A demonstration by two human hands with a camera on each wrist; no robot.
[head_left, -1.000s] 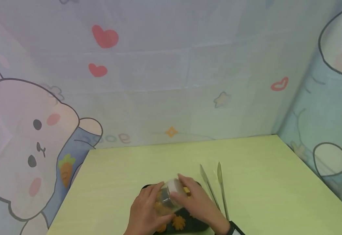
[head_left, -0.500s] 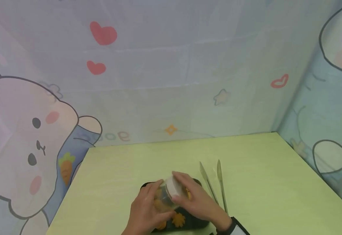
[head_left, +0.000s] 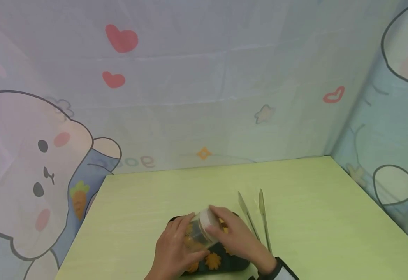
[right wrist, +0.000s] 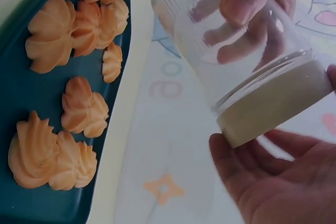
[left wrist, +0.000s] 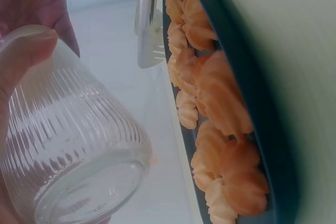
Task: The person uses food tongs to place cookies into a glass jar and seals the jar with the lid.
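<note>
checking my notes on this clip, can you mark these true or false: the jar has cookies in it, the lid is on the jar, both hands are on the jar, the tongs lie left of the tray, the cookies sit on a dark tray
1. The jar has cookies in it. False: the ribbed glass looks empty.
2. The lid is on the jar. True.
3. Both hands are on the jar. True: the left hand grips the glass body and the right hand holds the lid end.
4. The tongs lie left of the tray. False: they lie on the table to its right.
5. The cookies sit on a dark tray. True.
</note>
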